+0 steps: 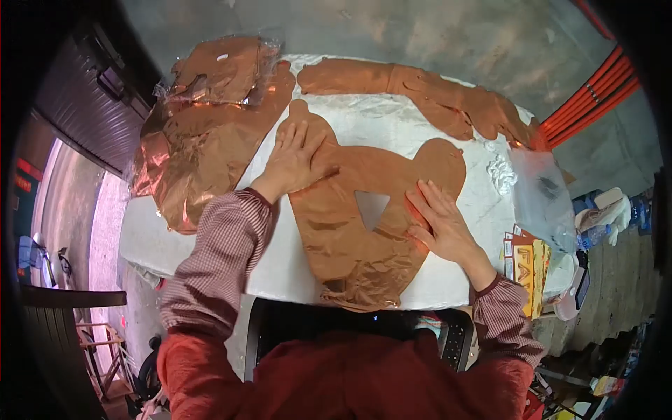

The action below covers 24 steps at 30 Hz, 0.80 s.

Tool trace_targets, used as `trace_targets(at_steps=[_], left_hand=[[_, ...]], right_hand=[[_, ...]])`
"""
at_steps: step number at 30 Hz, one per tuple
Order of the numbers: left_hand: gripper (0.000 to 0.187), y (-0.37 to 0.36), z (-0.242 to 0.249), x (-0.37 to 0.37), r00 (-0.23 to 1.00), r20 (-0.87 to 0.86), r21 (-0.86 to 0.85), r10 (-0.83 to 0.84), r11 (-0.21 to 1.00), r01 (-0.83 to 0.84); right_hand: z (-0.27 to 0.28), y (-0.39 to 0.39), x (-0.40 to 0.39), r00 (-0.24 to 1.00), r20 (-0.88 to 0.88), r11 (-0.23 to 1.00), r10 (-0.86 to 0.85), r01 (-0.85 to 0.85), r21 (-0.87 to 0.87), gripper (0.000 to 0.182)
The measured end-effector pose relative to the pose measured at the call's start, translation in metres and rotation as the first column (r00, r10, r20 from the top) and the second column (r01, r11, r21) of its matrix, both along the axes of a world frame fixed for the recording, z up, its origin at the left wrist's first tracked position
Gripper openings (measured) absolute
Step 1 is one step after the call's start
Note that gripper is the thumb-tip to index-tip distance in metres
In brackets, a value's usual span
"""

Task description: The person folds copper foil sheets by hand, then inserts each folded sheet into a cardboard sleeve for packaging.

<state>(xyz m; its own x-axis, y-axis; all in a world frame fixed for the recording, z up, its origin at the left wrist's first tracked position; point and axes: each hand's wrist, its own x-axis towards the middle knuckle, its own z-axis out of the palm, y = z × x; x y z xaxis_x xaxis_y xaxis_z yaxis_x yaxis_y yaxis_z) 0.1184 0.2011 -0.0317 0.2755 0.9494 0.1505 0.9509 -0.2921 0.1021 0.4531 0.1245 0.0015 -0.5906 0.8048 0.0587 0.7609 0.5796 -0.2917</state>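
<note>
A flat brown foil balloon [360, 171] with two rounded ears and a silver triangle at its middle lies in front of me. Its upper part looks smooth, while the lower end is creased. My left hand [297, 162] rests flat on the balloon at the base of its left ear, fingers stretched out. On the right side, below the other ear, my right hand [441, 222] lies palm down with fingers extended, pressing on the foil near its edge. Neither hand grips anything.
Left of the balloon is a pile of brown foil sheets [199, 157] with a clear-wrapped package [222, 70] on top. More folded brown foil [413, 87] lines the white table's [483, 203] far edge. At right are a crumpled white scrap [501, 173], a clear plastic bag [542, 182] and yellow-red boxes [528, 269].
</note>
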Motion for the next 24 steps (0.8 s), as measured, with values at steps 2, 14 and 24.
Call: trace_targets(at_steps=[2,14,24], left_hand=[[0.082,0.017,-0.004,0.006,1.0,0.004,0.026,0.008,1.0,-0.008],[0.063,0.036,-0.007,-0.03,0.989,0.145,0.182,-0.005,0.983,-0.022],[0.064,-0.014,0.006,-0.002,0.962,0.188,0.242,-0.197,0.959,0.148]], right_hand=[[-0.005,0.01,0.007,0.999,0.029,0.999,-0.022,0.022,0.031,0.062],[-0.017,0.018,0.015,0.998,-0.046,0.995,-0.039,0.043,0.088,0.058],[-0.016,0.02,0.015,0.997,-0.015,0.995,-0.07,0.071,0.066,0.058]])
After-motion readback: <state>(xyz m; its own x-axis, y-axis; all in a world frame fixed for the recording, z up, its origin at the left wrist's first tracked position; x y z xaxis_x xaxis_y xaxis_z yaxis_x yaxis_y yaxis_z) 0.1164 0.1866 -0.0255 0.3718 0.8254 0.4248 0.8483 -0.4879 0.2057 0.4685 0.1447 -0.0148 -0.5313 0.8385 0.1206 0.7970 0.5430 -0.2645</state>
